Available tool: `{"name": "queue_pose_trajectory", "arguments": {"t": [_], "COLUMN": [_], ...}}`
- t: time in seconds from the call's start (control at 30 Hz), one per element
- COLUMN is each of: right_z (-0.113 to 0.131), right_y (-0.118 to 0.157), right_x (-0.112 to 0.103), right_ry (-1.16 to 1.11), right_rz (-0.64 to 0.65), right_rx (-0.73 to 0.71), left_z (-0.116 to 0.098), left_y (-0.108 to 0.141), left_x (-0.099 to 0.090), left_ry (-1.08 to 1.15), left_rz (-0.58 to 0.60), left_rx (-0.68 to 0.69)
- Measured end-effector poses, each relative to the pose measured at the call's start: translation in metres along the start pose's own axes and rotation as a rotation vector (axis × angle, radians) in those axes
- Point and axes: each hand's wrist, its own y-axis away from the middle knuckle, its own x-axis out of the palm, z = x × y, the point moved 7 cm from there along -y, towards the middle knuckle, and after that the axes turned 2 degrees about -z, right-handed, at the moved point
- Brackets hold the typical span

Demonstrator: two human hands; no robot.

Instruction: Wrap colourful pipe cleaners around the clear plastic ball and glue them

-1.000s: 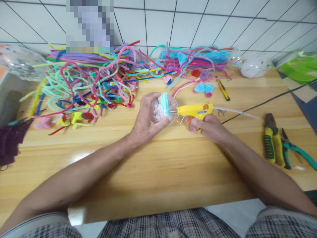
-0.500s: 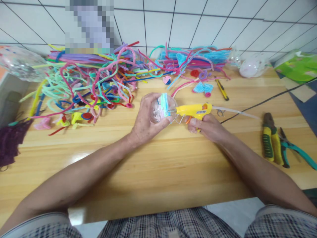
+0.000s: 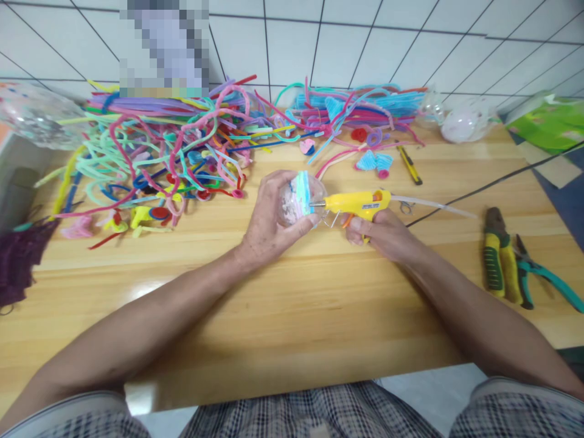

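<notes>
My left hand [image 3: 269,220] is wrapped round a clear plastic ball [image 3: 288,207] with pale bits inside. Across the ball runs a band of light blue and pastel pipe cleaners [image 3: 302,191]. My right hand [image 3: 371,231] grips a yellow hot glue gun [image 3: 351,202] by its handle, fingers at the orange trigger. The metal nozzle points left and meets, or nearly meets, the edge of the band; exact contact cannot be made out. A translucent glue stick [image 3: 433,205] sticks out of the gun's back, and its wire stand hangs below the barrel.
Tangled pipe cleaners [image 3: 182,140] cover the back left, with bundles [image 3: 365,103] behind the ball. A yellow utility knife [image 3: 409,164], crimping pliers [image 3: 499,255] and teal-handled pliers [image 3: 547,277] lie rightward. A black cord [image 3: 493,182] crosses the right side. Clear balls [image 3: 465,121] stand at the back right.
</notes>
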Motion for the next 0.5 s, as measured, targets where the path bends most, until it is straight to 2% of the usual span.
{"name": "queue_pose_trajectory", "arguments": {"t": [0.5], "right_z": [0.0001], "right_y": [-0.0003], "right_x": [-0.0001], "right_ry": [0.004], "right_rz": [0.002], "right_rx": [0.000], "left_z": [0.0012], "left_y": [0.0003], "left_x": [0.0006], "left_ry": [-0.033], "left_rz": [0.037], "left_rx": [-0.028]}}
